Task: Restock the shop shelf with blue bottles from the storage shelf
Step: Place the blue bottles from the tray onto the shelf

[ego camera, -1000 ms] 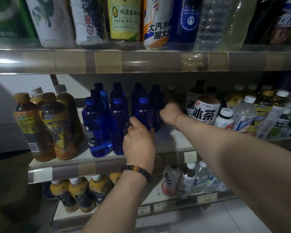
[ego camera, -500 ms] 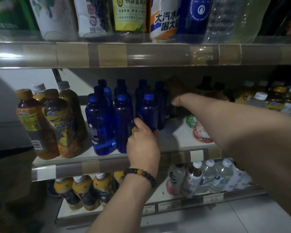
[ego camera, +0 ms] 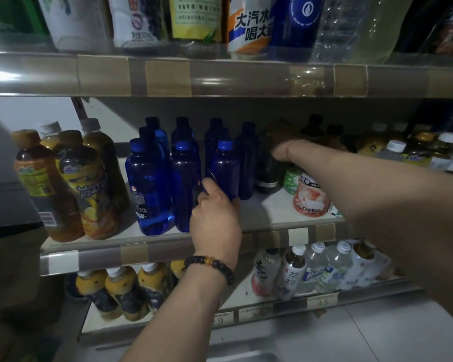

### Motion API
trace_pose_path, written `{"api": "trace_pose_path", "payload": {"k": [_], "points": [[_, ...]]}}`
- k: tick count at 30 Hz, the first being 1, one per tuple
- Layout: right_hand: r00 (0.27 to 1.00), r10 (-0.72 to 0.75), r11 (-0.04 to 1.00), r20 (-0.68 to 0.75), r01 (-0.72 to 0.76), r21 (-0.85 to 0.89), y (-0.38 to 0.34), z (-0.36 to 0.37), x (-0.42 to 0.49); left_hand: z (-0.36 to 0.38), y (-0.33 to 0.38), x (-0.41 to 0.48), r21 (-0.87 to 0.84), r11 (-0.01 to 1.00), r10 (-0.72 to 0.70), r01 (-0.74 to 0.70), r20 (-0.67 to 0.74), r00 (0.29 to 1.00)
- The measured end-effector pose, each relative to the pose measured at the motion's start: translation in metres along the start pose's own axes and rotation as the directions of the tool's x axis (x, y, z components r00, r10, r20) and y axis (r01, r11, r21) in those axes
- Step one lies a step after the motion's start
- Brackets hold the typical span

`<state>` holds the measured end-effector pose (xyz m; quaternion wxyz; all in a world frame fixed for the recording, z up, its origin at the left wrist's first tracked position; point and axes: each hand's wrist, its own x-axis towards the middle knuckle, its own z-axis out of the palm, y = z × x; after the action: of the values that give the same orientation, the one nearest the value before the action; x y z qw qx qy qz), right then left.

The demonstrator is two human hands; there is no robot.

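**Middle shelf, blue bottle group: both hands at work**

Middle shelf (ego camera: 168,244): blue bottles (ego camera: 152,184) standing upright in rows, left of centre, from the front edge back toward the rear wall.

Left hand (ego camera: 215,220): arm raised from below, beaded bracelet (ego camera: 209,265) on the wrist; fingers curled around the lower body of the front-right blue bottle (ego camera: 225,173), near the front edge.

Right hand (ego camera: 283,150): arm stretched in from the right, wrist bent down, reaching deep toward the rear of the shelf just right of the blue group; fingers lost in shadow, grip cannot be told.

Left end of shelf: tea bottles (ego camera: 63,184) with orange caps. Beneath the right forearm: a pink-labelled bottle (ego camera: 311,197).
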<state>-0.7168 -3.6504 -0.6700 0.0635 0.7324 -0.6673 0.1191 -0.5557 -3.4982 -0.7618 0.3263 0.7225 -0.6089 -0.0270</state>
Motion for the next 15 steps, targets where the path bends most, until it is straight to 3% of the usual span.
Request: {"api": "trace_pose_path", "payload": {"k": [8, 10, 13, 15], "points": [[0.999, -0.012, 0.999, 0.032, 0.013, -0.036, -0.004, -0.018, -0.011, 0.002, -0.001, -0.002, -0.035, 0.999, -0.004, 0.003, -0.005, 1.0], [0.999, -0.032, 0.996, -0.041, 0.035, 0.084, -0.009, -0.024, -0.007, 0.003, -0.001, -0.002, -0.049, 0.999, -0.005, 0.004, -0.015, 1.0], [0.994, -0.11, 0.919, 0.007, 0.099, 0.381, -0.016, -0.031, -0.005, 0.005, 0.0, -0.002, -0.049, 0.999, -0.016, 0.015, -0.027, 1.0], [0.98, -0.182, 0.919, 0.083, 0.139, 0.368, -0.02, -0.027, -0.006, 0.008, 0.001, -0.004, -0.037, 0.999, -0.037, 0.037, -0.016, 0.999]]}}
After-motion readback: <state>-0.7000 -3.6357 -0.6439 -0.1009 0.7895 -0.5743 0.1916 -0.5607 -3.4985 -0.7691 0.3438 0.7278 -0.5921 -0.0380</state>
